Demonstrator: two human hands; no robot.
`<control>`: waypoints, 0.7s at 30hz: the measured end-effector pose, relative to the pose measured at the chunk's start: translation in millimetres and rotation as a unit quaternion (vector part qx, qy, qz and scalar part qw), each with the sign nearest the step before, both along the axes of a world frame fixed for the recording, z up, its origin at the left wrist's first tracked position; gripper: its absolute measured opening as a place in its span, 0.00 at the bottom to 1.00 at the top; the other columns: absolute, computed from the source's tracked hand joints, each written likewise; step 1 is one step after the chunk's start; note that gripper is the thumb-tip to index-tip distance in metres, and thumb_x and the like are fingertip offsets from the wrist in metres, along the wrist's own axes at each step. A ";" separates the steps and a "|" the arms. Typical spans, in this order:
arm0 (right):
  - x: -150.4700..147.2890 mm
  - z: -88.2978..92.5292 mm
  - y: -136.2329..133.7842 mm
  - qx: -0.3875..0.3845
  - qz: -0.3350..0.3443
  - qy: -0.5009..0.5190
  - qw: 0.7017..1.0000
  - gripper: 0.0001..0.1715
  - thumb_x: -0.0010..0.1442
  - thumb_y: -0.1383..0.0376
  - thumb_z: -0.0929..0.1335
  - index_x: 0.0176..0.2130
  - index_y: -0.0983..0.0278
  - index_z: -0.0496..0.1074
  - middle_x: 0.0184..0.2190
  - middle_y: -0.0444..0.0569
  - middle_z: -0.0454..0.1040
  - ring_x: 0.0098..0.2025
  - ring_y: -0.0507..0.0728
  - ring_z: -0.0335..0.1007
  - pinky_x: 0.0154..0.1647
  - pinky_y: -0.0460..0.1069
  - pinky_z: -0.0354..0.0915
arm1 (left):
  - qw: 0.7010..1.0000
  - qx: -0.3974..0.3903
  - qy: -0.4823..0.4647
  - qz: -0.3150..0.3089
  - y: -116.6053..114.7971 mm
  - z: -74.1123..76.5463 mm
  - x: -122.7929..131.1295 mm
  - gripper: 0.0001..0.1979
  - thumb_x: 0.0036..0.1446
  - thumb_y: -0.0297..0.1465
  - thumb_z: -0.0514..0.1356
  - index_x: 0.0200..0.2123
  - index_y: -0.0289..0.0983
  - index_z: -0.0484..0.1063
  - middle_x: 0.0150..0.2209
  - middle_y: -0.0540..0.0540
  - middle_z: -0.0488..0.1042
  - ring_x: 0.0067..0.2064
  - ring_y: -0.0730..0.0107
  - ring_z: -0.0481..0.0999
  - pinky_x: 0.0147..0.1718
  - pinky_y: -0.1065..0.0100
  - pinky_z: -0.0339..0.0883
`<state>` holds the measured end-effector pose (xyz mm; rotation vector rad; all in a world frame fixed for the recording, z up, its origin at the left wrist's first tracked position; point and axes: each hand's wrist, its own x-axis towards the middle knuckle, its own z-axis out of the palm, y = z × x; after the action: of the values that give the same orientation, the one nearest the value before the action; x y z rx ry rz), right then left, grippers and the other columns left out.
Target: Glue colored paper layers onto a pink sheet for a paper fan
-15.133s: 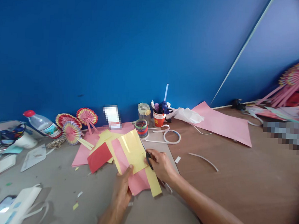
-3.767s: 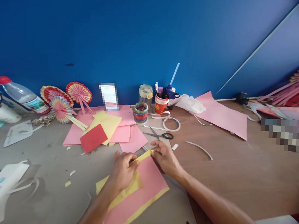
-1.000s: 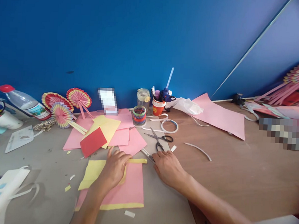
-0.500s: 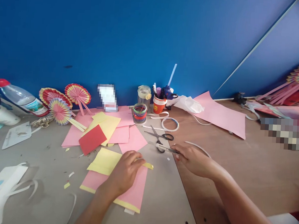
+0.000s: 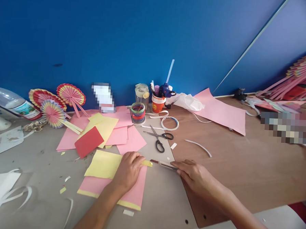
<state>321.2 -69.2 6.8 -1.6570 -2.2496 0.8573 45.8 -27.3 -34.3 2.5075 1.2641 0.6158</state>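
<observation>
My left hand is closed on the yellow paper, fingers pressed together at its folded edge. A narrow yellow end pokes out past my fingertips on the right. Beneath lies a pink sheet with a yellow strip along its bottom edge. My right hand grips a utility knife, its blade pointing left, close to that yellow end. Whether the blade touches the paper I cannot tell. Black-handled scissors lie open just beyond the knife.
Behind my left hand are a red card and pink sheets. Folded paper fans lean near the blue wall. A roll of tape, a jar and a red cup of tools stand at the back. Paper scraps dot the table.
My right hand has brought the knife down, away from the scissors and towards the yellow paper's end. My left hand keeps its hold. The whole view has shifted a little.
</observation>
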 end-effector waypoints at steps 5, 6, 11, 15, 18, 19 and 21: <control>-6.6 -3.5 3.0 0.025 0.015 -0.013 0.999 0.20 0.65 0.67 0.57 0.48 0.61 0.73 0.36 0.51 0.69 0.34 0.55 0.70 0.38 0.49 0.67 | 1.000 0.003 -0.010 0.010 -0.1 -1.9 1.1 0.15 0.59 0.21 0.50 0.43 0.39 0.71 0.40 0.43 0.71 0.43 0.63 0.70 0.43 0.59 0.66; -6.9 -4.7 3.1 0.030 0.019 -0.016 0.999 0.20 0.65 0.68 0.57 0.48 0.61 0.73 0.36 0.51 0.68 0.34 0.56 0.70 0.37 0.49 0.67 | 1.000 0.002 -0.010 0.010 0.0 -2.5 1.4 0.14 0.58 0.21 0.50 0.43 0.39 0.71 0.40 0.43 0.71 0.42 0.63 0.70 0.43 0.60 0.66; -7.7 -5.8 6.7 0.050 0.045 -0.025 0.997 0.20 0.65 0.68 0.56 0.47 0.62 0.73 0.34 0.52 0.67 0.35 0.57 0.68 0.37 0.50 0.66 | 0.999 0.002 -0.012 0.044 2.3 -5.4 -0.1 0.11 0.59 0.23 0.51 0.38 0.39 0.71 0.37 0.44 0.71 0.40 0.64 0.69 0.41 0.61 0.64; -11.0 -0.2 18.2 0.061 0.054 -0.019 0.997 0.19 0.65 0.68 0.57 0.47 0.63 0.73 0.34 0.52 0.67 0.36 0.57 0.67 0.37 0.50 0.66 | 0.996 0.005 -0.005 0.085 7.6 -6.1 -9.2 0.10 0.60 0.25 0.51 0.32 0.40 0.70 0.34 0.47 0.73 0.38 0.64 0.69 0.42 0.60 0.62; -16.7 -1.3 31.6 0.069 0.074 -0.005 0.995 0.20 0.65 0.68 0.57 0.48 0.63 0.72 0.35 0.52 0.67 0.35 0.56 0.67 0.38 0.50 0.65 | 0.994 0.005 0.001 0.106 11.8 -4.5 -17.5 0.10 0.60 0.25 0.51 0.32 0.40 0.70 0.33 0.47 0.74 0.38 0.63 0.70 0.44 0.59 0.59; -19.3 -3.0 36.6 0.072 0.085 -0.001 0.994 0.20 0.65 0.68 0.57 0.49 0.63 0.72 0.36 0.52 0.67 0.35 0.55 0.67 0.38 0.49 0.65 | 0.994 0.003 0.001 0.111 12.9 -3.5 -19.8 0.10 0.60 0.25 0.51 0.31 0.40 0.70 0.34 0.48 0.74 0.38 0.63 0.70 0.45 0.58 0.58; -25.3 -7.3 46.7 0.078 0.111 -0.005 0.991 0.21 0.64 0.68 0.57 0.50 0.63 0.71 0.37 0.51 0.67 0.33 0.54 0.67 0.37 0.49 0.65 | 0.993 -0.007 0.000 0.119 14.5 -1.3 -23.5 0.10 0.59 0.24 0.51 0.31 0.40 0.70 0.34 0.48 0.75 0.39 0.63 0.71 0.47 0.57 0.55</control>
<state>295.9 -22.5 -0.5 -1.3654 -2.4721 0.6993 22.4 -12.8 -35.6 2.3639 1.5758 0.6570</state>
